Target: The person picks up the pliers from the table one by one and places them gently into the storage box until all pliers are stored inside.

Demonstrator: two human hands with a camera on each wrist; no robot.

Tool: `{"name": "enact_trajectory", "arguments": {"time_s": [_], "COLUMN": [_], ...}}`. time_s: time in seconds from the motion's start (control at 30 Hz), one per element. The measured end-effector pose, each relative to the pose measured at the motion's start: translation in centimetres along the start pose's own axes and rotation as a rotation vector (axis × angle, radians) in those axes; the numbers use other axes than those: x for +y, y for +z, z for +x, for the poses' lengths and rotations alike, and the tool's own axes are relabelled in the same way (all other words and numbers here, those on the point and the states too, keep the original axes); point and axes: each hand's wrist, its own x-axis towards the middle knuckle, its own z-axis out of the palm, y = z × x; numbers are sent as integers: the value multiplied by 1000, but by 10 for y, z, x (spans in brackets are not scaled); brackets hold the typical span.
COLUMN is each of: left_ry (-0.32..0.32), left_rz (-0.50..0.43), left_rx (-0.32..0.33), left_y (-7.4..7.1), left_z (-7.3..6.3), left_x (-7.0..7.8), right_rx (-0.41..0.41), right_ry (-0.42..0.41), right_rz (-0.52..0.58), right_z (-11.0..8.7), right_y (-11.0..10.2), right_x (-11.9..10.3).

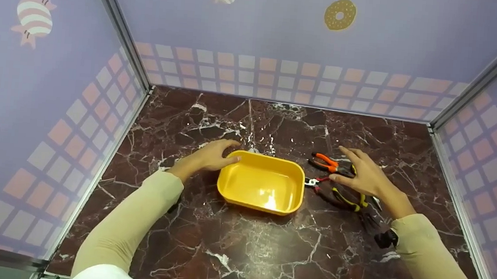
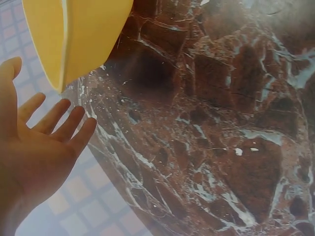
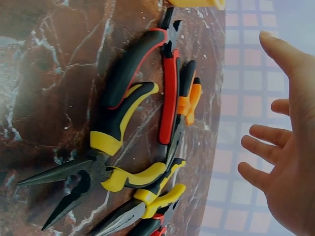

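A yellow plastic box point(image 1: 261, 180), with nothing inside, stands on the dark marbled table. At its left end is my left hand point(image 1: 212, 154), thumb by the rim; the left wrist view shows the fingers spread and extended beside the box point(image 2: 91, 34). My right hand point(image 1: 363, 177) hovers over several pliers, its fingers loosely extended and holding nothing. Red-and-black pliers point(image 3: 170, 93) have their head near the box. Beside them lie orange-handled pliers point(image 1: 327, 163) and yellow-and-black needle-nose pliers point(image 3: 107, 142), jaws apart. More pliers point(image 3: 152, 199) overlap below, partly cut off.
Purple panels point(image 1: 283, 36) with printed sweets and tiles enclose the table on the left, back and right. Metal strips point(image 1: 295, 105) run along the table's edges. The marbled tabletop point(image 1: 230, 253) spreads in front of the box.
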Motion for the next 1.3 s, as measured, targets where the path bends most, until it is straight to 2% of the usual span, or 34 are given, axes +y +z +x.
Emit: {"name": "enact_trajectory", "arguments": {"time_s": [0.17,0.43,0.53,0.7,1.0,1.3], "left_ry": [7,-27,-40,-76,-152,-194], "left_rz": [-75,-129,-177,-264,-300,-431], "left_rx": [-3,8,9,10,70,38], "left_y": [3,11,12,12,20,23], "left_z": [1,0,0,0,-4,-5], "left_x": [-2,-7,-9,-8,-12,-7], "right_rx": [-12,-36,-32,-26,-62,-82], "right_ry": [-6,-2,-17,-25,-38,-8], "right_rz": [3,3,3,1,-1,-3], "right_z": [-2,-6,-8,-9,-9,-10], "right_y": [6,18,21,24,35,40], "right_x": [0,-1,-1,1,1,5]}}
